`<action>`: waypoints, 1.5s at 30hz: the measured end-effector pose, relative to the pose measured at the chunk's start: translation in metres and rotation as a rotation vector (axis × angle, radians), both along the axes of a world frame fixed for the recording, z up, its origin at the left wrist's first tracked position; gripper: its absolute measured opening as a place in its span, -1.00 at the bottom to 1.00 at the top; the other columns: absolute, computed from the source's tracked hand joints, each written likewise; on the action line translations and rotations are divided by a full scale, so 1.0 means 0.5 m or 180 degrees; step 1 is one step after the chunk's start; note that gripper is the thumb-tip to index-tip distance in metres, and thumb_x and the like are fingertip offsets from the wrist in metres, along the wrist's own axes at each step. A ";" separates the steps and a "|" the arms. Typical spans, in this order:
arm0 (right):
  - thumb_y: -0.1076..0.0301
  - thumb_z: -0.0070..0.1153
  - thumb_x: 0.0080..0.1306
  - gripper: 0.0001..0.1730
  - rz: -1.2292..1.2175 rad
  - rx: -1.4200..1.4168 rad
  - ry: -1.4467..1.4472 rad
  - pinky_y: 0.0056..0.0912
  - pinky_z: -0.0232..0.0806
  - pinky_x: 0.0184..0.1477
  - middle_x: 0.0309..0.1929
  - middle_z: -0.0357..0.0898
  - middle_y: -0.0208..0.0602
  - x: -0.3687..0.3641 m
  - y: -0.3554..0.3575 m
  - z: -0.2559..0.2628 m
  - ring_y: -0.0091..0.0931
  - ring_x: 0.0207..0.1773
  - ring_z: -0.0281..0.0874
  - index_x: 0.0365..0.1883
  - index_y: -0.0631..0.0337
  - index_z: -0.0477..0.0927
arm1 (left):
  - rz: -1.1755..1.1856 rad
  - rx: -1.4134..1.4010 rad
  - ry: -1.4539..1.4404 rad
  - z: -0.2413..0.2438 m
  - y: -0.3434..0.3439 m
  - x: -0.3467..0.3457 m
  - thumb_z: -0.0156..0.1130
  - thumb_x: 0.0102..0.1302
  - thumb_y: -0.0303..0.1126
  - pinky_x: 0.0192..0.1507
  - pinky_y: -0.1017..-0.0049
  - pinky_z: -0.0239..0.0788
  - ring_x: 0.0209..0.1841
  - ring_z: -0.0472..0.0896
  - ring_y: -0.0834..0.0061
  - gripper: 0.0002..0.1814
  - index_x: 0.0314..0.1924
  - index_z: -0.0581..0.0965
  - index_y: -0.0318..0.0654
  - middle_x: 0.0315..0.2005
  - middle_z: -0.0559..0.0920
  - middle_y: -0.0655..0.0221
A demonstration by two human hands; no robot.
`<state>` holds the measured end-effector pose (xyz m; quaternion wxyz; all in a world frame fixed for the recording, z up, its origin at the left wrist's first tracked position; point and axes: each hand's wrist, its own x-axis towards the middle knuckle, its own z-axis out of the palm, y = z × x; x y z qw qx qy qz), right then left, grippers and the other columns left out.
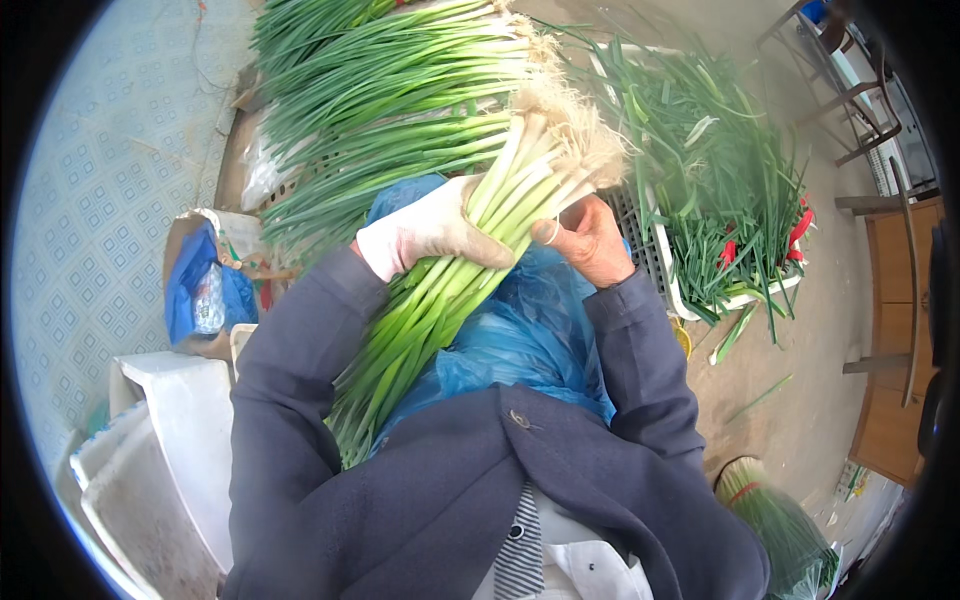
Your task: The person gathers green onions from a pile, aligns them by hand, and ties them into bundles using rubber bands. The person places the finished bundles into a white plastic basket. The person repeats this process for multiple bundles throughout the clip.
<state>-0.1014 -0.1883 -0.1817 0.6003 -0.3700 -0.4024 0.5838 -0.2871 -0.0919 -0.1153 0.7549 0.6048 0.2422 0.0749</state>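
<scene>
A thick bunch of green onions point(487, 202) lies slantwise over my lap, roots at the upper right, green leaves down to the lower left. My left hand point(442, 229), in a white knit glove with a stained palm, grips the pale stalks. My bare right hand point(585, 236) is by the white stalk ends below the roots, thumb and forefinger close together; whether a thin strand lies between them I cannot tell. Blue plastic sheeting point(517, 322) covers my lap under the bunch. Beyond my hands, more green onions point(405, 75) lie in a pile with their roots to the right.
At right, a white plastic crate point(671, 289) holds loose green leaves and red pieces. A tied onion bundle point(780, 525) is on the floor, lower right. White foam boxes point(180, 442) and an open carton point(217, 225) with blue plastic stand left. Chairs and a wooden cabinet point(896, 337) are far right.
</scene>
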 end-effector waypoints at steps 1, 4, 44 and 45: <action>0.19 0.52 0.12 -0.15 0.0006 0.0089 -0.0007 -0.37 0.44 0.13 0.12 0.57 -0.22 0.000 0.000 0.003 -0.45 0.13 0.54 0.28 0.39 0.39 | -0.0144 0.0146 0.0099 0.004 0.001 -0.002 0.56 -0.11 -0.43 -0.10 0.51 0.48 -0.21 0.60 0.58 -0.30 0.12 0.52 -0.27 -0.21 0.65 0.43; 0.25 0.54 0.10 -0.21 0.0204 0.0034 -0.0177 -0.36 0.50 0.02 -0.01 0.64 -0.21 0.011 -0.002 0.033 -0.45 0.00 0.62 0.21 0.39 0.44 | -0.0297 0.0364 0.0353 0.018 -0.003 -0.003 0.56 -0.12 -0.44 -0.09 0.52 0.47 -0.18 0.61 0.59 -0.37 0.03 0.55 -0.26 -0.21 0.66 0.42; 0.16 0.61 -0.02 0.13 0.0261 0.0451 -0.0082 -0.29 0.36 0.26 0.20 0.52 -0.23 -0.049 -0.063 -0.009 -0.42 0.25 0.46 0.42 0.29 0.21 | -0.1018 -0.0663 -0.0049 0.013 -0.016 -0.015 0.49 -0.09 -0.49 -0.09 0.48 0.50 -0.19 0.62 0.55 -0.34 0.11 0.54 -0.36 -0.17 0.67 0.28; 0.19 0.61 -0.02 0.11 0.0264 0.0382 -0.0064 -0.28 0.37 0.26 0.16 0.54 -0.25 -0.046 -0.070 0.002 -0.42 0.24 0.48 0.42 0.29 0.22 | -0.0930 -0.0575 -0.0053 0.010 -0.022 -0.012 0.50 -0.11 -0.49 -0.10 0.49 0.50 -0.21 0.62 0.55 -0.35 0.09 0.55 -0.35 -0.20 0.68 0.30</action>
